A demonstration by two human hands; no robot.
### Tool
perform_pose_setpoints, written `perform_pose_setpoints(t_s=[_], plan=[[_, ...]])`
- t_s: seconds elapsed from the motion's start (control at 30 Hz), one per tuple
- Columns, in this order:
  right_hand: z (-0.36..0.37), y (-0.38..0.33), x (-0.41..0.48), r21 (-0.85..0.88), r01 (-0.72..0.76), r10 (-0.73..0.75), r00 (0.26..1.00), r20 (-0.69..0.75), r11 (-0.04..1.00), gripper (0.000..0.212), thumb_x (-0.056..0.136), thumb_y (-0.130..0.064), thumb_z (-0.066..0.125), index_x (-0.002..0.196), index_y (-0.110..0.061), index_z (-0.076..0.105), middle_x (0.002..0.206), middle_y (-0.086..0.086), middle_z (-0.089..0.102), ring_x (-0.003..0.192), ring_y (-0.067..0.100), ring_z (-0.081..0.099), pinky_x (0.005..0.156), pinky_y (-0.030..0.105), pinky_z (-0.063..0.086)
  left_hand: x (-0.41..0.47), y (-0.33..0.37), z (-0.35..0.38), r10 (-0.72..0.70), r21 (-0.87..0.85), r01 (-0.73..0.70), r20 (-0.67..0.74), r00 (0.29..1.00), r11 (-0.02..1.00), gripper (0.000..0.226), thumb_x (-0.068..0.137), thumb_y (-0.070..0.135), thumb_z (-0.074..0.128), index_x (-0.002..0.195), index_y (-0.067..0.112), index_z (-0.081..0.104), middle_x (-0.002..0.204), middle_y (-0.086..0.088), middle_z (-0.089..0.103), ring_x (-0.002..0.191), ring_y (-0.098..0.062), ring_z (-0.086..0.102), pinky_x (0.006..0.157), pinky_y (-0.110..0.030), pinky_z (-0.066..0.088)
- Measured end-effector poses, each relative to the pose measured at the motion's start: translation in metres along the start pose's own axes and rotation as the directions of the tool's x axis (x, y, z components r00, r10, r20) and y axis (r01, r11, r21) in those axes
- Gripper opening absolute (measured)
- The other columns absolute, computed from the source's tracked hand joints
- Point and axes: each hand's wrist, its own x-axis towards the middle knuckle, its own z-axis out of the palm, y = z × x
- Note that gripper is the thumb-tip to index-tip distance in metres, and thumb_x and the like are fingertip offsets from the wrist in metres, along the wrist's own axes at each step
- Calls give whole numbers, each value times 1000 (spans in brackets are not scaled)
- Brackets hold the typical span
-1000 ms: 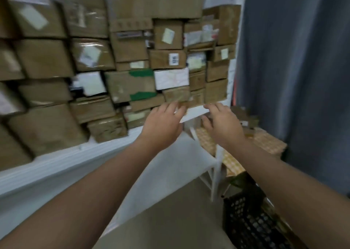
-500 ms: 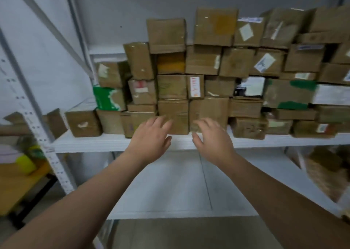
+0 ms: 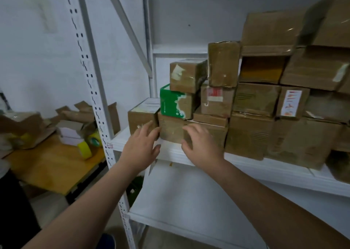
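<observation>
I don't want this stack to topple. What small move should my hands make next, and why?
Probably slide the right hand left to join the left hand at the end box. Nothing seems stacked on that one, while the low box between your open hands carries the green box and more above.

A white metal shelf (image 3: 265, 166) runs from the perforated upright post (image 3: 98, 104) on the left out past the right edge of view. A strip of bare board shows at its left end. A row of brown cardboard boxes stands directly on it, side by side: an end box (image 3: 141, 116) with a pale label on top, a second box (image 3: 170, 130), a low, wide third box (image 3: 214, 133), a taller fourth box (image 3: 248, 135) and a large fifth box (image 3: 303, 144). More boxes are stacked on these. Below hangs a lower shelf (image 3: 189, 201) of white board.
</observation>
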Motion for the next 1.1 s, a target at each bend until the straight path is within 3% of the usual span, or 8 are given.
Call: perform_pose_setpoints(t_s=[0.27, 0.4, 0.5, 0.7, 0.8, 0.87, 0.97, 1.1], plan=[[74, -28, 46, 41, -70, 71, 997, -25, 997, 41, 92, -28, 51, 132, -17, 53, 132, 3, 53, 120, 22, 48, 95, 37, 43, 62, -98, 41, -8, 89, 8, 1, 1000, 996, 86, 84, 55, 60, 151, 24, 17, 158, -18, 5, 143, -41, 10, 118, -48, 13], [106, -43, 69, 102, -205, 214, 974, -80, 973, 38, 90, -24, 55, 126, -14, 57, 126, 4, 57, 116, 23, 51, 91, 33, 42, 107, -138, 53, 44, -8, -44, 60, 997, 999, 90, 85, 53, 60, 152, 29, 5, 158, -15, 0, 141, -41, 15, 114, -50, 21], [125, -51, 83, 187, -319, 345, 930, -128, 929, 37, 89, -23, 58, 125, -14, 57, 123, 5, 58, 113, 22, 53, 89, 29, 40, 121, -156, 65, 152, -135, -133, 143, 978, 982, 82, 86, 44, 63, 150, 31, 13, 157, -7, 12, 132, -37, 34, 105, -50, 37], [151, -67, 101, 429, -471, 564, 818, -114, 771, 40, 94, -27, 57, 130, -11, 55, 120, 6, 63, 111, 20, 57, 92, 28, 44, 119, -171, 73, 212, -221, -202, 25, 977, 954, 74, 84, 45, 64, 146, 28, 26, 151, -5, 26, 121, -33, 43, 94, -46, 45], [157, -80, 106, 577, -458, 606, 791, -81, 676, 26, 97, -39, 50, 121, -32, 57, 97, -24, 64, 98, -1, 61, 76, 7, 44, 105, -175, 72, 207, -275, -219, -74, 976, 936, 69, 83, 41, 66, 143, 25, 36, 147, -9, 32, 120, -33, 42, 90, -45, 47], [160, -88, 109, 646, -425, 619, 780, -94, 634, 18, 98, -45, 45, 112, -46, 56, 92, -36, 62, 94, -15, 57, 74, 3, 43, 92, -178, 73, 216, -320, -250, -137, 967, 914, 63, 83, 34, 68, 139, 21, 43, 144, -13, 35, 121, -35, 40, 91, -45, 46], [161, -97, 111, 708, -384, 638, 760, -122, 593, 23, 96, -51, 43, 103, -35, 59, 96, -22, 64, 88, -12, 56, 75, 19, 44, 74, -179, 75, 206, -406, -289, -236, 950, 867, 49, 85, 33, 61, 131, 17, 54, 139, -16, 39, 119, -37, 40, 93, -40, 40], [160, -102, 109, 731, -403, 678, 727, -110, 551, 29, 90, -54, 50, 102, -27, 52, 97, -12, 63, 89, 2, 59, 72, 19, 42, 57, -174, 78, 114, -567, -257, -275, 955, 783, 32, 93, 32, 50, 119, 18, 61, 138, -12, 37, 120, -33, 37, 94, -37, 39]])
